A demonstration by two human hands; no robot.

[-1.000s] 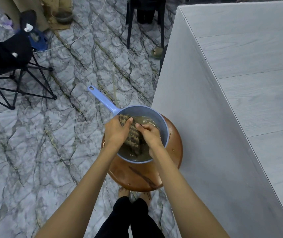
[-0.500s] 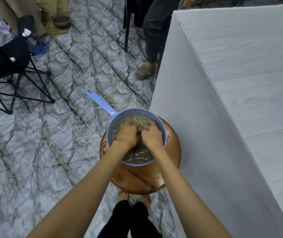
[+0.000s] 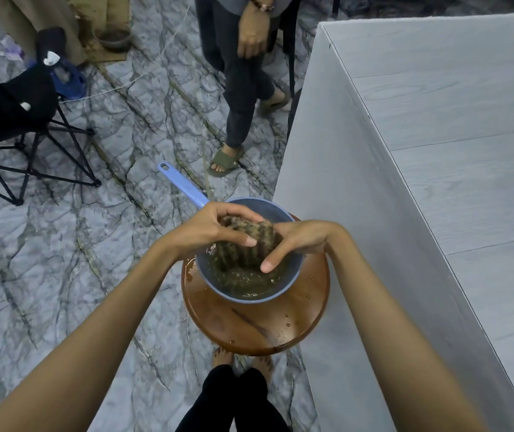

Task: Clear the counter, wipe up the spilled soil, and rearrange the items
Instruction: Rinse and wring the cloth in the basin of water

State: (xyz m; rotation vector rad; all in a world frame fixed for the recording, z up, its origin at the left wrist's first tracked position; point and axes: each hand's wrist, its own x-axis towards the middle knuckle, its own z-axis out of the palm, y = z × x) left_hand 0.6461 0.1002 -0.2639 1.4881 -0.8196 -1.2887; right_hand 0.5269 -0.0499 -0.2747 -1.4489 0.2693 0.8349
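While your left hand (image 3: 207,226) and right hand (image 3: 301,241) both clutch the bunched cloth (image 3: 246,241) just above the murky water in the blue dipper (image 3: 276,210) on the brown stool (image 3: 249,328), treat that cloth as soft, sodden and probably heavier than it looks. It will likely drip and slide; take it at opposite ends of the roll, fingers wrapped right round, and twist over the dipper; the grey counter (image 3: 436,120) stands just to your right.

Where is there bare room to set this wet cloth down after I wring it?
The grey counter top, right of the stool, is mostly bare. The stool's near half, in front of the dipper, is free but wet. Crowded: the dipper, where the left hand and right hand hold the cloth, and the floor behind it, where another person stands.
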